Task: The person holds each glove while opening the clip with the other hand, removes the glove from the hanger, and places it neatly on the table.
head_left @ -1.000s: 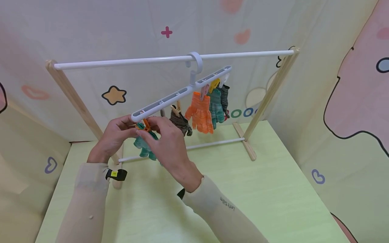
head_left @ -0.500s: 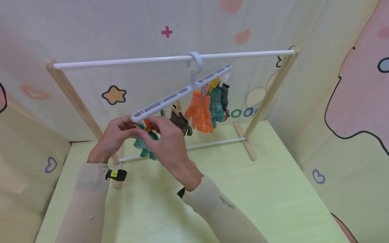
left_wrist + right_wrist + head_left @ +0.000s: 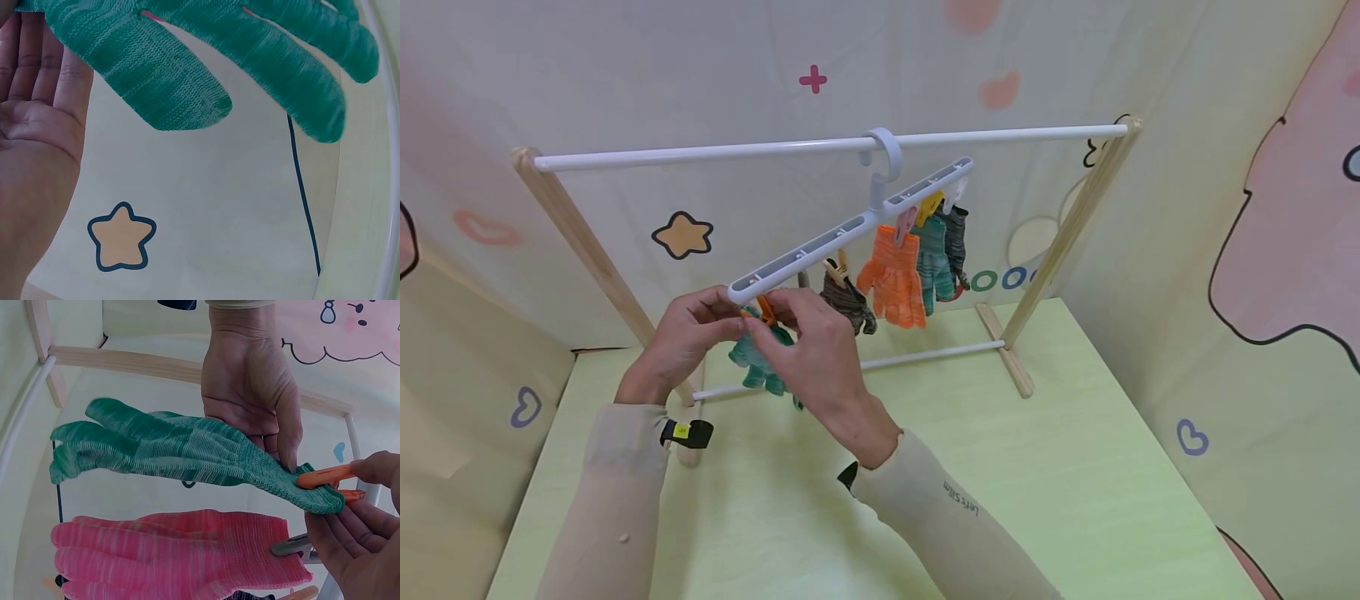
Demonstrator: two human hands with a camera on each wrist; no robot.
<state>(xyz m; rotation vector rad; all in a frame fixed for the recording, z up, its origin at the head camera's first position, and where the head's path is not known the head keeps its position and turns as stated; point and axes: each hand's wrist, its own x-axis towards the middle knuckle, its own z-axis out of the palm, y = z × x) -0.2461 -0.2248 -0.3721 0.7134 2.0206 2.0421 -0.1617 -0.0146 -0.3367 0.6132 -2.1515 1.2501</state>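
A green knit glove [image 3: 767,358] hangs below the near end of the white hanger [image 3: 808,257]. My left hand [image 3: 681,342] pinches the glove's cuff; the right wrist view shows its thumb and fingers on the cuff edge. My right hand [image 3: 823,358] pinches an orange clothespin [image 3: 325,477], whose tips lie over the cuff. In the left wrist view, the palm of my left hand [image 3: 40,137] shows beside the green glove [image 3: 169,75]. A pink glove [image 3: 169,556] hangs close by from a grey clothespin [image 3: 292,544]; my right hand hides it in the head view.
Farther along the hanger hang a dark brown glove [image 3: 847,304], an orange glove [image 3: 893,275], a teal glove [image 3: 932,254] and a dark grey glove [image 3: 956,237]. The hanger hooks over a white rod [image 3: 715,154] between wooden posts [image 3: 1063,237]. Below is a pale green table [image 3: 1000,492].
Both hands stay nearly in place. The orange clothespin and the cuff have shifted very slightly between the fingers.
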